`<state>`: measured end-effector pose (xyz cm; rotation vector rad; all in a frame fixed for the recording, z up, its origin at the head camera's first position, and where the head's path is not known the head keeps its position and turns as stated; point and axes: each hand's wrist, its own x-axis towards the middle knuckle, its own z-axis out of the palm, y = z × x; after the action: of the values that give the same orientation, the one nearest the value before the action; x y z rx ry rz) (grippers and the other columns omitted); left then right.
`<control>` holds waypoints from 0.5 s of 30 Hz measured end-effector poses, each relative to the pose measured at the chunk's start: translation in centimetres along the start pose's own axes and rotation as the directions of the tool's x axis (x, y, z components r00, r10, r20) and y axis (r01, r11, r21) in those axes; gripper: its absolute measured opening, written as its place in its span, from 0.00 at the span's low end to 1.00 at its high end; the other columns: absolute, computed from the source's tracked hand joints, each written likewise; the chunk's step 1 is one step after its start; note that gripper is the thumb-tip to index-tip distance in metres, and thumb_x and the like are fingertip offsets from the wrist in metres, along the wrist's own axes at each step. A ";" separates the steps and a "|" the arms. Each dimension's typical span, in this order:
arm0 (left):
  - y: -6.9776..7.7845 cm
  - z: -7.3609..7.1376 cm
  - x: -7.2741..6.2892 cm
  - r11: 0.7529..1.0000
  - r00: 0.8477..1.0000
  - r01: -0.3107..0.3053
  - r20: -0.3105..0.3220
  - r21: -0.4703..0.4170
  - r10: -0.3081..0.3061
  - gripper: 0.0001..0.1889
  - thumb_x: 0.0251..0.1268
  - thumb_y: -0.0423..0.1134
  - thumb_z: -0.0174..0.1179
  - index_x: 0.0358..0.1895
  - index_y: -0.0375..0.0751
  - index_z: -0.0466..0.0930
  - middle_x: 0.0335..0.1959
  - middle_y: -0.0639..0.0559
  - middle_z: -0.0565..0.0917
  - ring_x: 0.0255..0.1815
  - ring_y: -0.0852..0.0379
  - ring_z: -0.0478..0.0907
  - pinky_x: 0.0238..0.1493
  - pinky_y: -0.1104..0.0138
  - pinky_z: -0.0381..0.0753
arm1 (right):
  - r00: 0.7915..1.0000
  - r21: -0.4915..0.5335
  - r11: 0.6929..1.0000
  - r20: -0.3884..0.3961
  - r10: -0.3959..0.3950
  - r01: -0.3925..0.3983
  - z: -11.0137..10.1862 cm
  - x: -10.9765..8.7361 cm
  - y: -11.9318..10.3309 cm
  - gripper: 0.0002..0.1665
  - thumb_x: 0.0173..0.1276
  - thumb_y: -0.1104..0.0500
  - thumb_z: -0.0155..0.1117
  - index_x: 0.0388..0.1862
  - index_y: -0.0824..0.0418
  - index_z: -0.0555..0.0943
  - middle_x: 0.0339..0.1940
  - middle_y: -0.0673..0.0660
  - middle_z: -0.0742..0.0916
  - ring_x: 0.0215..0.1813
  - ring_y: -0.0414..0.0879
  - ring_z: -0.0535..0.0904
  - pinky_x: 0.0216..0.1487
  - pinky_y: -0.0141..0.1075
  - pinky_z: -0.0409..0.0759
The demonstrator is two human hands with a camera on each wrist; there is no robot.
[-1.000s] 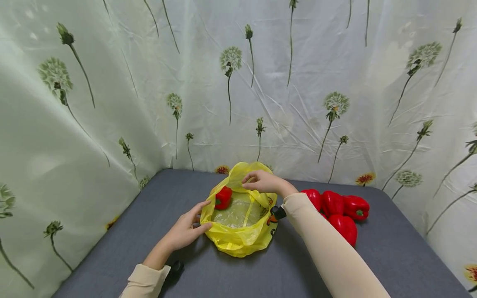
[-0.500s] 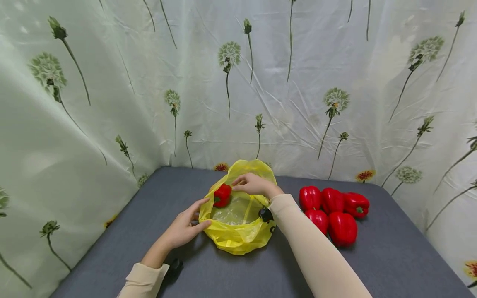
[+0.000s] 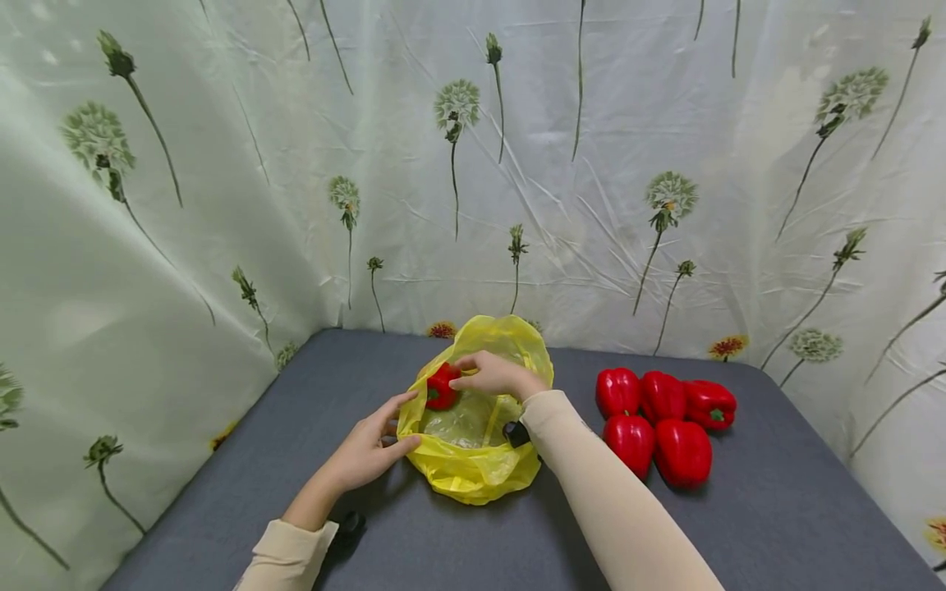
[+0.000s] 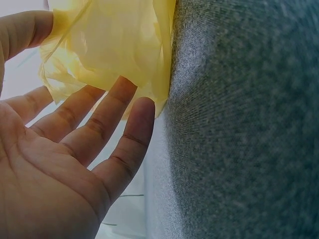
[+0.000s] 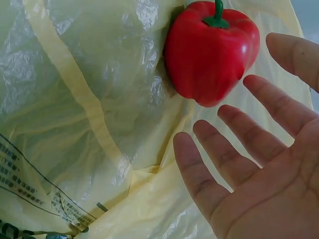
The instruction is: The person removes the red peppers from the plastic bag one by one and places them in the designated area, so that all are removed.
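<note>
A yellow plastic bag [image 3: 473,480] stands on the table with its mouth spread wide. Inside, against its left wall, lies a red bell pepper [image 3: 439,392] with a green stem. My right hand [image 3: 497,376] reaches into the bag from the right. In the right wrist view its fingers [image 5: 232,172] are extended and spread, tips close beside the pepper [image 5: 212,57]. My left hand [image 3: 365,455] rests at the bag's left rim. In the left wrist view its fingers [image 4: 137,127] are spread and nearly straight, fingertips touching the yellow plastic [image 4: 117,47].
Several more red bell peppers [image 3: 683,453] lie grouped on the dark grey table [image 3: 776,501], right of the bag. A pale curtain [image 3: 591,205] printed with dandelions hangs behind and along the left side. Dark printing [image 5: 20,174] shows on the bag's plastic.
My right hand has moved left and down into the bag, up to the pepper there. My left hand stays at the rim. The pepper group is no longer covered by the right sleeve.
</note>
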<state>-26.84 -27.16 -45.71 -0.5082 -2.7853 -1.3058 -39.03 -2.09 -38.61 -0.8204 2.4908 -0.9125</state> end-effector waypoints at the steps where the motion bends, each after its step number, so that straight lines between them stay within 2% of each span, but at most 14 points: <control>1: 0.0 0.0 0.0 1.000 1.000 0.002 -0.001 -0.003 -0.002 0.38 0.79 0.49 0.66 0.85 0.48 0.60 0.69 0.37 0.81 0.55 0.50 0.88 0.55 0.57 0.87 | 1.000 -0.002 1.000 0.003 -0.002 0.002 0.1 0.0 0.0 0.31 0.82 0.49 0.64 0.78 0.60 0.77 0.77 0.60 0.81 0.81 0.59 0.73 0.79 0.53 0.72; 8: 0.2 0.0 -0.1 1.000 1.000 0.007 -0.002 -0.013 -0.007 0.37 0.79 0.49 0.65 0.85 0.49 0.61 0.67 0.37 0.81 0.55 0.49 0.87 0.55 0.55 0.87 | 1.000 -0.025 0.999 0.005 -0.022 0.022 0.7 0.2 -0.5 0.30 0.83 0.51 0.63 0.78 0.59 0.77 0.78 0.60 0.80 0.80 0.58 0.73 0.79 0.53 0.72; 15: 0.0 0.1 -0.1 1.000 1.000 -0.017 0.000 -0.002 0.017 0.37 0.80 0.50 0.65 0.85 0.48 0.60 0.72 0.35 0.79 0.56 0.48 0.87 0.55 0.55 0.87 | 0.999 -0.055 0.998 0.021 -0.038 0.039 0.7 0.2 -0.9 0.30 0.82 0.52 0.64 0.78 0.60 0.77 0.77 0.61 0.80 0.80 0.59 0.74 0.78 0.53 0.73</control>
<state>-26.70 -27.15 -45.75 -0.5308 -2.7739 -1.3061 -38.44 -3.06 -38.55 -0.8943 2.5016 -0.8467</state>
